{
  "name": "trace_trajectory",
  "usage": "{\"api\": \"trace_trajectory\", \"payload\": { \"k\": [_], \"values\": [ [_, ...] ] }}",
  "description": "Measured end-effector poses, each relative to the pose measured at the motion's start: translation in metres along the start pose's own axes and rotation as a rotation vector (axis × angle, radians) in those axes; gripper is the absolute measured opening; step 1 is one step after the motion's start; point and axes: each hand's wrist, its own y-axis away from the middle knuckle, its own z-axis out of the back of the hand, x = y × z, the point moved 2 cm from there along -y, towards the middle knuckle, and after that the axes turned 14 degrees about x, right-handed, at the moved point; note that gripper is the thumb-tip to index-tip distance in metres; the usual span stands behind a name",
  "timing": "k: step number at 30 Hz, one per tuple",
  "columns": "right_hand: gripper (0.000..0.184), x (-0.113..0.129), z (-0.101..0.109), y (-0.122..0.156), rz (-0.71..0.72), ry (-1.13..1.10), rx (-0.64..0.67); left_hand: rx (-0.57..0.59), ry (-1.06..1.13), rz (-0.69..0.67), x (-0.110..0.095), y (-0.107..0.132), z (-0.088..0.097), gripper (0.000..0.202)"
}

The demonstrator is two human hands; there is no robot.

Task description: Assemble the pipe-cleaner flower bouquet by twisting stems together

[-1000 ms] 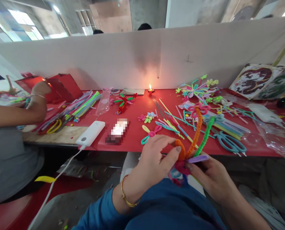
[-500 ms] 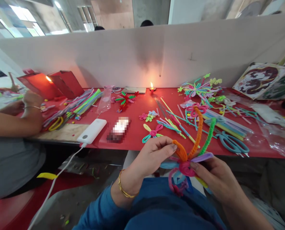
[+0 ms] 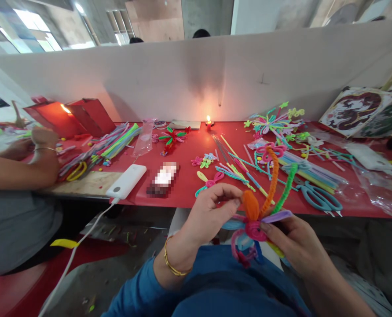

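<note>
Hands [image 3: 248,224] on upright pipe-cleaner flower [image 3: 253,229]

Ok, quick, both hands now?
Left hand: closed, pinching the orange loop.
Right hand: closed, holding the pipe-cleaner flower.

The left hand [image 3: 209,215] pinches an orange loop [image 3: 250,205] of a pipe-cleaner flower [image 3: 253,231], which the right hand [image 3: 294,246] grips at its pink centre. Behind lie a red table [image 3: 182,185], scissors [image 3: 317,196], a lit candle [image 3: 209,123] and a power bank [image 3: 126,181].
</note>
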Motion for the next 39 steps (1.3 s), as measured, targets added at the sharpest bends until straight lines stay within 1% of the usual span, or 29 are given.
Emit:
{"api": "trace_trajectory", "payload": {
  "k": [1,3,6,8,9,10,12,14,15,17,20,22,25,28,32,34,39],
  "values": [
    [0.023,-0.001,0.002,-0.001,-0.003,-0.027,-0.016,-0.049,-0.051,-0.042,-0.001,0.001,0.001,0.006],
    [0.024,-0.005,0.007,-0.003,0.001,-0.093,-0.055,-0.182,-0.154,-0.139,-0.004,0.004,0.004,0.007],
    [0.024,-0.01,0.014,-0.007,0.016,-0.205,-0.118,-0.372,-0.236,-0.298,-0.006,0.011,0.007,0.008],
    [0.02,-0.01,0.016,-0.01,0.047,-0.287,-0.159,-0.446,-0.247,-0.378,-0.004,0.016,0.008,0.009],
    [0.018,-0.01,0.017,-0.011,0.07,-0.328,-0.18,-0.463,-0.244,-0.391,-0.002,0.018,0.009,0.008],
    [0.017,-0.008,0.017,-0.012,0.092,-0.369,-0.202,-0.466,-0.234,-0.379,0.001,0.02,0.009,0.007],
    [0.016,-0.005,0.017,-0.013,0.12,-0.434,-0.259,-0.429,-0.208,-0.281,0.008,0.02,0.01,0.009],
    [0.017,-0.003,0.017,-0.013,0.119,-0.476,-0.303,-0.339,-0.171,-0.142,0.015,0.019,0.009,0.015],
    [0.018,-0.003,0.016,-0.013,0.109,-0.491,-0.306,-0.291,-0.145,-0.085,0.018,0.017,0.007,0.016],
    [0.016,-0.003,0.015,-0.012,0.083,-0.509,-0.266,-0.211,-0.084,-0.027,0.021,0.013,0.003,0.018],
    [0.011,-0.006,0.014,-0.011,0.056,-0.513,-0.168,-0.113,0.011,-0.02,0.018,0.006,-0.004,0.023],
    [0.01,-0.008,0.013,-0.011,0.043,-0.512,-0.13,-0.074,0.053,-0.019,0.015,0.003,-0.006,0.018],
    [0.012,-0.009,0.012,-0.011,0.02,-0.521,-0.11,-0.082,0.101,0.016,0.015,0.001,-0.004,0.017],
    [0.014,-0.008,0.01,-0.011,0.009,-0.537,-0.13,-0.097,0.181,0.057,0.021,0.001,-0.002,0.019],
    [0.021,-0.008,0.008,-0.013,0.02,-0.539,-0.164,-0.113,0.222,0.054,0.024,0.0,-0.001,0.019],
    [0.021,-0.008,0.009,-0.014,0.036,-0.531,-0.189,-0.13,0.207,0.032,0.023,0.0,0.0,0.017],
    [0.021,-0.009,0.014,-0.018,0.096,-0.533,-0.278,-0.235,0.126,-0.101,0.02,0.004,0.003,0.014]
  ]
}}
